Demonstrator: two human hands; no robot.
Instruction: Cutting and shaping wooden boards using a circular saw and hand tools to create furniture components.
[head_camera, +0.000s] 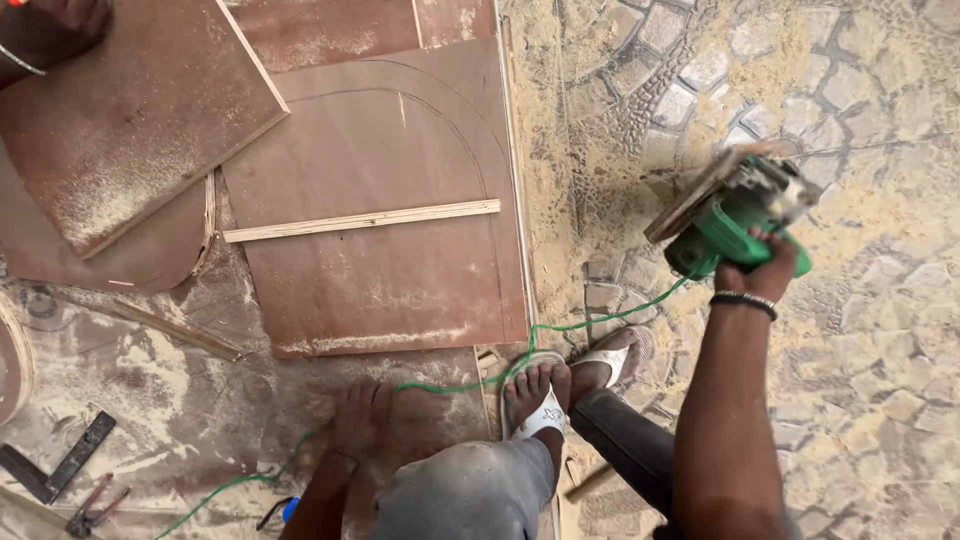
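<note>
Right hand gripping green circular saw aloft, left hand spread flat on plywood sheet, green cord trailing

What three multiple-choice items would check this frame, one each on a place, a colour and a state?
1. Where does the left hand rest?
A. flat on the dusty brown board
B. on the stone paving
C. on the pale strip

2. What colour is the cord running from the saw?
A. red
B. green
C. white

3. How is the saw held?
A. lying on the board
B. lifted clear of the ground in the right hand
C. standing on the paving

Answers:
1 A, the palm lies spread on the sawdust-covered board beside the sandalled foot.
2 B, the cord shows green across the paving and the board.
3 B, the fingers wrap the green handle and the saw hangs over the paving, touching nothing else.
</note>
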